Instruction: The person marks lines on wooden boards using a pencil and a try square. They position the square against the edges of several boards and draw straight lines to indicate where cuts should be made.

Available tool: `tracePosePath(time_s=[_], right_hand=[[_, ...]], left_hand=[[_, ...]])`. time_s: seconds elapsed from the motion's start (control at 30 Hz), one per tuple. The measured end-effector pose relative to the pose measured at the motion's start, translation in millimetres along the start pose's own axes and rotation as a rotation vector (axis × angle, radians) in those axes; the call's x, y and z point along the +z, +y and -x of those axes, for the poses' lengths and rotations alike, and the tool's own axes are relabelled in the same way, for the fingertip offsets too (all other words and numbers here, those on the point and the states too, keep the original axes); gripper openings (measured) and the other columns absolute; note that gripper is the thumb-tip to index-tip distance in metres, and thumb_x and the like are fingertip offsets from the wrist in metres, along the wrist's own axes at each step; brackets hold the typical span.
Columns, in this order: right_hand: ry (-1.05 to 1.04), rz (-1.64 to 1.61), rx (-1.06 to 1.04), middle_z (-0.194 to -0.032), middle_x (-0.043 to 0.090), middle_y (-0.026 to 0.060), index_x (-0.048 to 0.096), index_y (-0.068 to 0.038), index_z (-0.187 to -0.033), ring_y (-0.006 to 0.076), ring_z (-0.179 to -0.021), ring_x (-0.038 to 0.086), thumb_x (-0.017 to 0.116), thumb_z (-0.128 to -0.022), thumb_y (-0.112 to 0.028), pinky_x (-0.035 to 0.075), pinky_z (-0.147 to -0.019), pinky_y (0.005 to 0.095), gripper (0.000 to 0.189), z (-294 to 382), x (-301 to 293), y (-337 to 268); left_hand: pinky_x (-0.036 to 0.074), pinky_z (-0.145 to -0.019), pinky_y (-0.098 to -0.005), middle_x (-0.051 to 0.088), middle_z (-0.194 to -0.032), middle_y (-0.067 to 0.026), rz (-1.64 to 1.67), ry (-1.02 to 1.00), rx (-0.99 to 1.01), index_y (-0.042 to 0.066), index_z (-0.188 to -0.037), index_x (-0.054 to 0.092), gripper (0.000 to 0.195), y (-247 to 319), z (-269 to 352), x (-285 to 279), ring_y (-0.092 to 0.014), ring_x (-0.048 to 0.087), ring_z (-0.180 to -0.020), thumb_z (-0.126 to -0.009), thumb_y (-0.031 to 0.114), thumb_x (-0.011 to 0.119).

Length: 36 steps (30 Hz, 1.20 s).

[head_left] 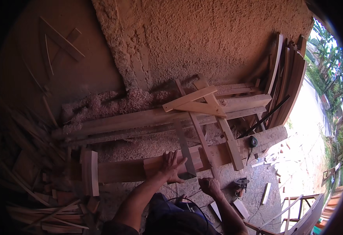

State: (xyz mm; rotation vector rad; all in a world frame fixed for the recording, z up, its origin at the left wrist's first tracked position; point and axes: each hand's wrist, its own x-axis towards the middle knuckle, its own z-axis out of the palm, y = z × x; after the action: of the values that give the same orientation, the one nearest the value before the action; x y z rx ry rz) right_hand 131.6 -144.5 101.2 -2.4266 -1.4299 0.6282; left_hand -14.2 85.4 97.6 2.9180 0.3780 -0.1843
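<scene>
My left hand [171, 166] lies spread on a flat reddish wooden board [152, 166], with one finger reaching the edge of a try square [185, 149]. The square's long blade points away from me across the board, and its shorter arm lies at the near edge. To the right of the square, my right hand [211, 188] is curled closed just off the near edge of the work. Whether it grips something small is hidden. Beneath the board runs a long timber beam [118, 171].
A wooden A-shaped frame [195, 102] leans across the beams at right. A tape measure [252, 141] sits on the beam. A circular saw [241, 185] rests on the floor. Planks [289, 79] lean against the wall; wood shavings [136, 100] and offcuts [60, 217] lie around.
</scene>
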Motion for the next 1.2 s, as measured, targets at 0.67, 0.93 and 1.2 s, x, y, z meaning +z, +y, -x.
tracePosePath(time_s=[0.67,0.93,1.2], right_hand=[[0.688,-1.096,0.262,-0.068,0.05,-0.0035,0.056,-0.009,-0.101,0.0055,-0.058,0.044,0.058,-0.104,-0.036,0.035,-0.052,0.0247,0.027,-5.3,-34.5,6.7],[0.57,-0.899,0.011,-0.081,0.054,-0.0048,0.062,-0.01,-0.114,0.0002,-0.055,0.038,0.06,-0.102,-0.029,0.028,-0.047,0.0202,0.022,-54.7,-169.8,33.6],[-0.058,-0.92,-0.116,-0.078,0.057,-0.0085,0.067,-0.01,-0.108,0.002,-0.066,0.049,0.059,-0.104,-0.03,0.039,-0.058,0.021,0.023,-241.2,-160.7,35.6]], left_hand=[[0.013,-0.115,-0.0731,0.009,-0.163,-0.0297,-0.007,0.185,0.022,0.027,-0.16,0.024,0.116,-13.6,-5.2,46.8,-0.052,0.013,-0.149,-0.066,0.064,0.08],[0.017,-0.116,-0.0701,0.017,-0.16,-0.0313,0.222,0.346,-0.068,0.018,-0.15,0.045,0.089,11.7,-9.4,46.1,-0.049,0.016,-0.15,-0.072,0.038,0.082],[0.023,-0.119,-0.0619,0.031,-0.155,-0.0317,0.139,0.491,-0.203,0.012,-0.137,0.054,0.057,39.8,-24.3,44.6,-0.045,0.03,-0.146,-0.083,0.025,0.066]])
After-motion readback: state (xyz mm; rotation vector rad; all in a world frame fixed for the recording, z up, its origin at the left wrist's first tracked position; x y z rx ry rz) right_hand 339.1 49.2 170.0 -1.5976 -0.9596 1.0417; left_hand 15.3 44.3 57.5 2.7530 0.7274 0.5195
